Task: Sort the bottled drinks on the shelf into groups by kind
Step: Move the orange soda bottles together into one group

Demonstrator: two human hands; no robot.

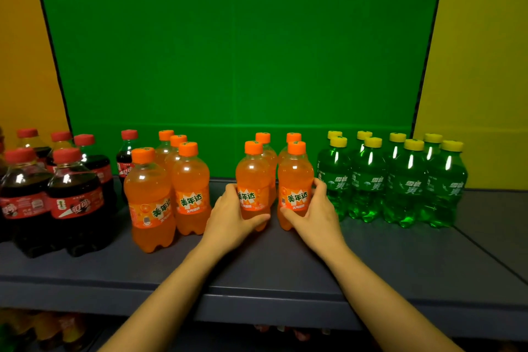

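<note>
Left grip: the left grip (231, 220) is clasped round the lower half of the left orange bottle (253, 177), thumb across the front.
Right grip: the right grip (311, 217) grasps the right orange bottle (295, 177) the same way, just right of centre frame.
Held pair: both upright; whether their bases rest on the shelf (285, 263) I cannot tell.
Close behind: a rear pair (263, 138) of orange bottles stands right at their backs.
Other orange: an orange cluster (165, 188) waits at centre left, across a gap.
Other kinds: cola bottles (57, 188) at far left, a lone cola bottle (127, 157) behind the orange cluster, green bottles (394, 180) in a block at right.
Risk: sliding both leftward at once could tip one, or leave the rear pair stranded; a wide right elbow may knock the green bottles nearby.
Risk two: the lone cola bottle is easily overlooked.
Surface: smooth dark blue-grey shelf, front lip low in frame.
Room: green backdrop (234, 51), yellow panels (485, 37) either side, dim lower shelf (43, 328) with more bottles.
</note>
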